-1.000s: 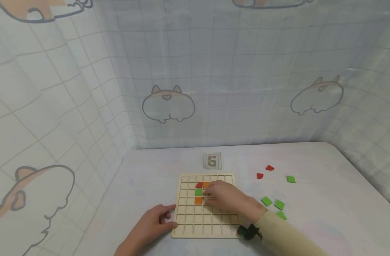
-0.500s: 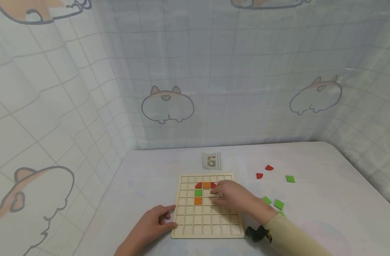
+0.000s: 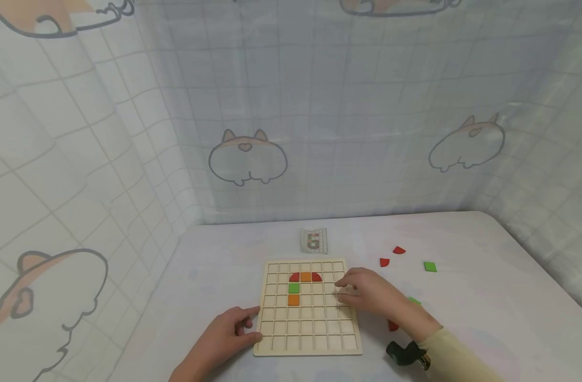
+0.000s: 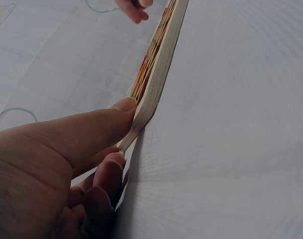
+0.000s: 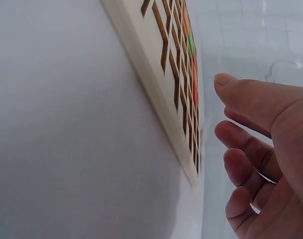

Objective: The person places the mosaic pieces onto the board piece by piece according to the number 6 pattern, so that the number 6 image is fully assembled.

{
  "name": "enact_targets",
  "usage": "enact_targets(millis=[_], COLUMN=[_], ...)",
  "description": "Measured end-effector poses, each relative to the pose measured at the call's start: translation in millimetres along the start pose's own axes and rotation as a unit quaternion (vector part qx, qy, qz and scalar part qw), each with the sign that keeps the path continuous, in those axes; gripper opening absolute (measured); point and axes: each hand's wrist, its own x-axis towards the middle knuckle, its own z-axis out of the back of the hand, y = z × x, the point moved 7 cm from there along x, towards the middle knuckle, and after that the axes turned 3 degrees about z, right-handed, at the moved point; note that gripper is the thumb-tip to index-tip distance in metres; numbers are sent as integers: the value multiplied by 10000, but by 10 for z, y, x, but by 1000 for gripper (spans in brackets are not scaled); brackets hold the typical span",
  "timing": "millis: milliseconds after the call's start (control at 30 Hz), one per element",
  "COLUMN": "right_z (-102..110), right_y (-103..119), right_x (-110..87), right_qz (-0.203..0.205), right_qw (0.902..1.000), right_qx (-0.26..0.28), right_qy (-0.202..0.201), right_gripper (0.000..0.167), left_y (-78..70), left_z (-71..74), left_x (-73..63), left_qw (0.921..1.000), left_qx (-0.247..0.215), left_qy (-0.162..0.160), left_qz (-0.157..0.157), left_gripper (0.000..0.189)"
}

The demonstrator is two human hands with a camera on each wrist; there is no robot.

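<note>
A pale wooden grid board (image 3: 307, 345) lies flat in front of me. Set in its cells are an orange square (image 3: 305, 277) with a red quarter-round piece (image 3: 295, 277) and another red quarter-round piece (image 3: 316, 277) on either side. Below the left one sit a green square (image 3: 294, 288) and a second orange square (image 3: 293, 300). My left hand (image 3: 228, 334) rests at the board's left edge, its index fingertip and thumb touching the rim. Over the right edge is my right hand (image 3: 367, 292), fingers loosely bent; the right wrist view shows nothing between them.
A small pattern card (image 3: 313, 241) lies behind the board. Toward the right are red quarter-round pieces (image 3: 399, 250) and a green square (image 3: 430, 267). My right forearm partly hides a green piece (image 3: 414, 301) and a red piece (image 3: 393, 326). Patterned curtains (image 3: 319, 175) surround the table.
My right hand has drawn back rightward from the top row to the board's right edge, uncovering the right-hand red quarter-round piece in its cell. The left hand stays at the rim.
</note>
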Motion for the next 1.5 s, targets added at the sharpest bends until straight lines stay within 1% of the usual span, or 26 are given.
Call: enact_targets(millis=[167, 367, 600, 900, 1167, 1367, 1500], right_z=[52, 95, 136, 173, 197, 219, 216], right_y=[-182, -368, -540, -744, -840, -856, -870], right_x=[-129, -286, -440, -611, -762, -837, -863], right_qz=[-377, -781, -1040, -1485, -1650, -1470, -1446], right_qw=[9993, 9968, 9941, 9883, 9859, 9884, 9883], right_qx=[-10, -23, -99, -100, -73, -33, -22], right_qy=[-68, -166, -276, -326, -276, -377, -492], right_gripper=[31, 29, 30, 32, 35, 31, 28], left_y=[5, 24, 24, 37, 17, 3, 12], left_z=[-3, -8, -4, -16, -9, -1, 0], left_x=[3, 4, -10, -8, -4, -2, 1], left_qw=[10000, 9999, 9999, 10000, 10000, 10000, 9999], left_qx=[-21, 95, 31, -24, -10, -9, -18], left_qy=[1, -16, -29, -56, -44, -45, -24], left_qz=[55, 131, 102, 24, 87, 87, 110], left_gripper=[69, 69, 69, 69, 69, 69, 70])
